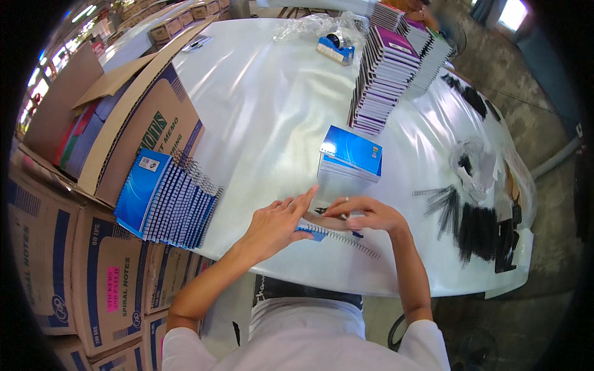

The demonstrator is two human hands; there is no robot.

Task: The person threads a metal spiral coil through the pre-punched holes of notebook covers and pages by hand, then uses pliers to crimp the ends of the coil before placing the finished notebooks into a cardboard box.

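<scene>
My left hand [275, 224] grips a small blue spiral notebook [315, 232] near the table's front edge, its thumb below the cover and fingers over the top. A dark wire coil [356, 243] runs along the notebook's edge and trails loose past it to the right. My right hand [369, 214], with a ring on one finger, is curled closed just above the coil. It holds what looks like small pliers [319, 211]; a dark tip shows by the fingertips, and the rest is mostly hidden. Beyond both hands lies a short stack of blue notebooks [351, 151].
Coil-bound blue notebooks [164, 201] lean at the left by an opened carton [154, 117]. Tall purple notebook stacks [387, 74] and a blue tape dispenser [335, 51] stand farther back. Loose black coils [476, 234] lie at right. Stacked cartons [102, 278] flank the table's left side.
</scene>
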